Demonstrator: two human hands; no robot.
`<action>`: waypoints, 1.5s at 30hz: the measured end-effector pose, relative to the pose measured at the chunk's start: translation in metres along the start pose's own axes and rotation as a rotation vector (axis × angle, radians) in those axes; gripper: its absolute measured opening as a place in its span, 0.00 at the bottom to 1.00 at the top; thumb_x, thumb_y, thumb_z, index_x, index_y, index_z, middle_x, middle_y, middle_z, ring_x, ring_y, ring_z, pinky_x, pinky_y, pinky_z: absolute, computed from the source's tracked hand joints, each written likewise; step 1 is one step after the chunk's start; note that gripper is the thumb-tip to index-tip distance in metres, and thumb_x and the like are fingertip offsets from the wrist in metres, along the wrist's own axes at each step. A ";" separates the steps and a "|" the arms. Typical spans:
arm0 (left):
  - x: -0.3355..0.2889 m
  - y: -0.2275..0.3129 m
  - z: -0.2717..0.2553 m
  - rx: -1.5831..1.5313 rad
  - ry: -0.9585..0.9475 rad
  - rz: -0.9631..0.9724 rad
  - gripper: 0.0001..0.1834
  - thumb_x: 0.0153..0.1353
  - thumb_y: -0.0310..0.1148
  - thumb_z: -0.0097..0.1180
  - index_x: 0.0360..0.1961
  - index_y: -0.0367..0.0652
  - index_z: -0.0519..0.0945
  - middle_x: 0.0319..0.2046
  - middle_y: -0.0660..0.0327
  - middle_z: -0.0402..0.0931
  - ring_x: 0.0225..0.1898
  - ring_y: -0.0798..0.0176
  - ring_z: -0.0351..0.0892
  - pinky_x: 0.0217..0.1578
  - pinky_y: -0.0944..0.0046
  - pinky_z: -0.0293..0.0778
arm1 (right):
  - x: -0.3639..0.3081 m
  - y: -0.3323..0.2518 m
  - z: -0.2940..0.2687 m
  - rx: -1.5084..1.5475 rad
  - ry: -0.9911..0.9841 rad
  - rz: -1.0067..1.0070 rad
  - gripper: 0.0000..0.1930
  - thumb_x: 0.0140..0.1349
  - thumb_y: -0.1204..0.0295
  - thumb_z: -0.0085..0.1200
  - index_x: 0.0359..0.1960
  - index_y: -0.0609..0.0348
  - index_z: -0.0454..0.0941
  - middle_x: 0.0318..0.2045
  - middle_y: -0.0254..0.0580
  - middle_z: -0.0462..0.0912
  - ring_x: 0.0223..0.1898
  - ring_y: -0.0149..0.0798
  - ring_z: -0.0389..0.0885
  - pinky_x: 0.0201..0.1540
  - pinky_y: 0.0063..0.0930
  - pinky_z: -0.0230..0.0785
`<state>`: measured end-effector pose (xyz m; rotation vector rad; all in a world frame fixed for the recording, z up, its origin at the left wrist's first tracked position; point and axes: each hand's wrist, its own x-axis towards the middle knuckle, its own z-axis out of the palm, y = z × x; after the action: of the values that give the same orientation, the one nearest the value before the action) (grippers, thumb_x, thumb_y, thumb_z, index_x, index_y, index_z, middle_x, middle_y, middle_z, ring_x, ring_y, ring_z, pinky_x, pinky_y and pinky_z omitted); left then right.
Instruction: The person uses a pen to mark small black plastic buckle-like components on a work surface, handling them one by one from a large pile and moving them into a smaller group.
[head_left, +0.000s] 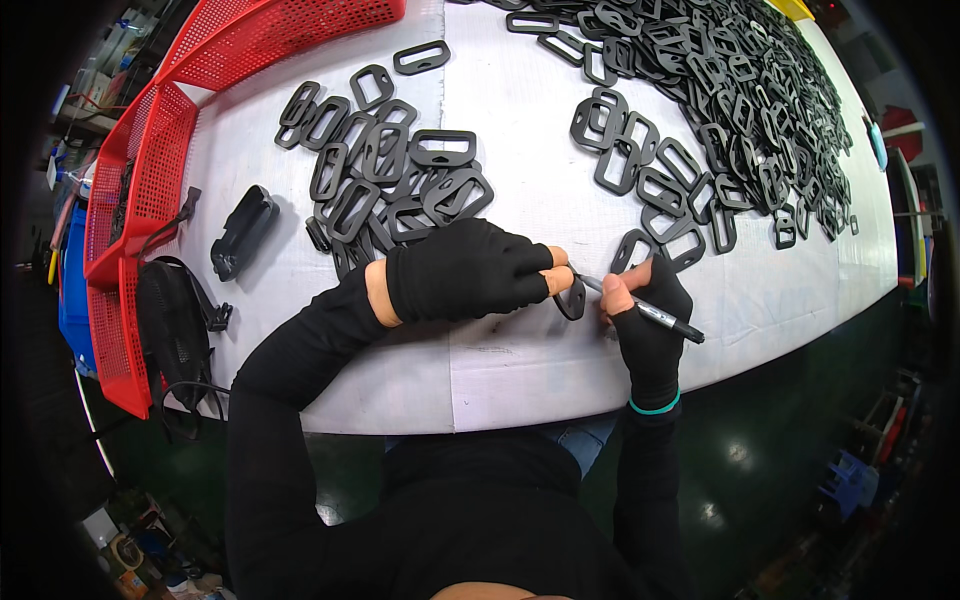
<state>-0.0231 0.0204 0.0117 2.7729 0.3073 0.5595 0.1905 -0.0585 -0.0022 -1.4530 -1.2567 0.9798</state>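
Left hand (470,270) fingers clamped on black ring (577,307), right hand (648,337) fingers on pen (660,318) — best keep ring braced, pen pressure light.

Can read no word, number or sign anywhere. Can make out small dark marks along the silver barrel of the pen (655,315) in the right hand (648,346), too small to tell as print or plain pattern. Can see faint dark marks on the white table covering (530,380) too, near the table's front edge and just right of the seam; cannot tell writing from scuffs. Cannot read any lettering on the black frames (445,160) or the red baskets (170,150).
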 end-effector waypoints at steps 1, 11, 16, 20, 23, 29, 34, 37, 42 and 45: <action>0.000 0.000 -0.001 0.000 0.000 0.000 0.18 0.51 0.25 0.49 0.46 0.44 0.71 0.46 0.58 0.73 0.24 0.63 0.76 0.20 0.68 0.70 | 0.000 0.000 0.000 -0.001 0.000 0.002 0.09 0.53 0.74 0.57 0.22 0.62 0.70 0.15 0.30 0.72 0.18 0.21 0.67 0.21 0.16 0.59; 0.001 0.001 -0.003 0.004 -0.002 -0.003 0.17 0.52 0.26 0.49 0.46 0.43 0.71 0.45 0.58 0.74 0.23 0.62 0.76 0.19 0.67 0.71 | 0.000 0.002 0.000 -0.019 0.000 -0.022 0.09 0.53 0.74 0.57 0.22 0.62 0.70 0.16 0.31 0.72 0.18 0.21 0.68 0.21 0.16 0.59; 0.000 -0.001 0.002 -0.025 0.043 -0.033 0.16 0.51 0.26 0.52 0.43 0.43 0.73 0.40 0.58 0.77 0.23 0.61 0.77 0.20 0.67 0.71 | -0.003 0.001 -0.003 0.153 0.127 0.054 0.08 0.54 0.75 0.56 0.24 0.62 0.69 0.15 0.34 0.73 0.17 0.23 0.70 0.20 0.17 0.62; 0.007 0.001 -0.019 -0.559 0.117 -0.477 0.10 0.50 0.25 0.57 0.36 0.40 0.78 0.26 0.60 0.78 0.24 0.68 0.76 0.24 0.71 0.71 | -0.003 -0.004 -0.011 0.156 0.311 -0.042 0.10 0.58 0.70 0.50 0.24 0.61 0.65 0.15 0.36 0.70 0.15 0.27 0.69 0.21 0.19 0.63; -0.005 -0.018 -0.057 -0.634 0.076 -0.648 0.09 0.52 0.23 0.53 0.36 0.36 0.77 0.25 0.65 0.76 0.24 0.75 0.73 0.24 0.76 0.69 | -0.002 -0.003 -0.014 0.201 0.381 -0.068 0.11 0.58 0.68 0.50 0.24 0.61 0.65 0.15 0.36 0.69 0.15 0.29 0.68 0.21 0.20 0.62; -0.042 -0.033 -0.105 -0.584 -0.026 -0.961 0.08 0.53 0.27 0.51 0.32 0.34 0.78 0.22 0.63 0.75 0.18 0.76 0.73 0.20 0.77 0.69 | -0.003 -0.006 -0.009 0.250 0.358 -0.097 0.10 0.57 0.70 0.51 0.25 0.60 0.64 0.15 0.37 0.69 0.16 0.30 0.68 0.22 0.22 0.62; -0.022 -0.037 -0.092 -0.785 -0.053 -1.030 0.12 0.56 0.34 0.53 0.34 0.34 0.77 0.23 0.66 0.75 0.16 0.77 0.71 0.18 0.78 0.66 | -0.007 -0.001 -0.014 0.220 0.396 -0.088 0.10 0.58 0.70 0.49 0.24 0.61 0.64 0.16 0.37 0.69 0.16 0.29 0.66 0.22 0.21 0.64; -0.023 -0.035 -0.084 -0.833 -0.016 -1.059 0.14 0.57 0.36 0.52 0.35 0.33 0.77 0.20 0.67 0.74 0.15 0.77 0.71 0.18 0.78 0.66 | -0.008 -0.004 -0.010 0.209 0.383 -0.073 0.10 0.58 0.69 0.49 0.25 0.61 0.64 0.16 0.37 0.69 0.16 0.29 0.66 0.23 0.22 0.64; -0.024 -0.030 -0.078 -0.879 -0.037 -1.055 0.15 0.58 0.36 0.50 0.35 0.33 0.78 0.15 0.68 0.71 0.14 0.77 0.71 0.18 0.78 0.66 | -0.008 -0.003 -0.009 0.215 0.340 -0.089 0.11 0.58 0.69 0.49 0.24 0.61 0.63 0.17 0.37 0.68 0.16 0.28 0.67 0.23 0.22 0.65; -0.020 -0.032 -0.072 -0.912 -0.077 -1.049 0.15 0.58 0.36 0.50 0.36 0.33 0.78 0.14 0.68 0.70 0.14 0.77 0.70 0.18 0.78 0.66 | -0.008 -0.003 -0.012 0.183 0.340 -0.086 0.11 0.58 0.69 0.49 0.25 0.60 0.63 0.17 0.37 0.68 0.16 0.28 0.67 0.23 0.22 0.66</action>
<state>-0.0753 0.0628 0.0578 1.4584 1.0611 0.2042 0.2001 -0.0685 0.0037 -1.3440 -0.9484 0.7321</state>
